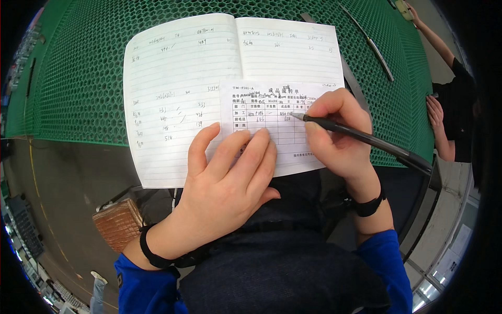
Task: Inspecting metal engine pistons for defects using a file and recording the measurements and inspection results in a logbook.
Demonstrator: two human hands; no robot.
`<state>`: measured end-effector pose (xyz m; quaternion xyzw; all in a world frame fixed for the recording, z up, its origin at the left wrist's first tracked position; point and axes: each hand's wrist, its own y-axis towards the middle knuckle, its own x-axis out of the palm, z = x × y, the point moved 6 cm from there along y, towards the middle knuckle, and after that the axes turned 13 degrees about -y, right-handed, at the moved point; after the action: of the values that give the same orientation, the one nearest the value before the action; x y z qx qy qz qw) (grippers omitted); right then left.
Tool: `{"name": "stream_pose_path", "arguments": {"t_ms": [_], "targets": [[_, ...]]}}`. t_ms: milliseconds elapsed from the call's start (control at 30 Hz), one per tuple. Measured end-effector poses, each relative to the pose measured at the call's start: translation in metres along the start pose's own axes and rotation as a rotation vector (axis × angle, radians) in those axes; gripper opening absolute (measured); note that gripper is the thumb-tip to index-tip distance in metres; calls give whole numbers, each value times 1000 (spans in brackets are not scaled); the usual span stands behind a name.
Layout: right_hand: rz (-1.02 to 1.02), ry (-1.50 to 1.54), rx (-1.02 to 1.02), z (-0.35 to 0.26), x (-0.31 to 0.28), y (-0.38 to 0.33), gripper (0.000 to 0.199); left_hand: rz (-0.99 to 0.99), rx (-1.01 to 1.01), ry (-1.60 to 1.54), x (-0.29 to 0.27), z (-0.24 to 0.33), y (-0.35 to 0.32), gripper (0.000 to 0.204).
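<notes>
My right hand point(342, 133) is closed round a black pen point(366, 137), its tip at the table on a printed paper form point(293, 137). Handwriting fills some of the form's boxes. My left hand point(230, 172) lies flat over the form's lower left part, fingers spread, hiding some of its rows. Beneath the form is an open lined notebook point(178, 68), with handwritten entries on both pages.
The notebook rests on a green honeycomb-patterned mat point(89, 94). Beyond its right page lies a thin metal tool point(379, 57). A brown textured pad point(119, 224) is below left. Another person's arm point(436, 39) and hand are at the right edge.
</notes>
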<state>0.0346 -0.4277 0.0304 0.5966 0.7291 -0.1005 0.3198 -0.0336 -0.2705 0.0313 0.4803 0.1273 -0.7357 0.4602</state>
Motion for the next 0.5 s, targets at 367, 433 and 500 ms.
{"name": "stream_pose_path", "arguments": {"t_ms": [367,433,500], "targets": [[-167,-146,-34,-5,10,3,15,-10,-9,3,1,1,4,56],[-202,-121,-35,-5,11,3,15,-6,-10,2,1,1,4,56],[-175,-125,-22,-4,10,3,15,-4,-8,-3,1,1,4,55]]}}
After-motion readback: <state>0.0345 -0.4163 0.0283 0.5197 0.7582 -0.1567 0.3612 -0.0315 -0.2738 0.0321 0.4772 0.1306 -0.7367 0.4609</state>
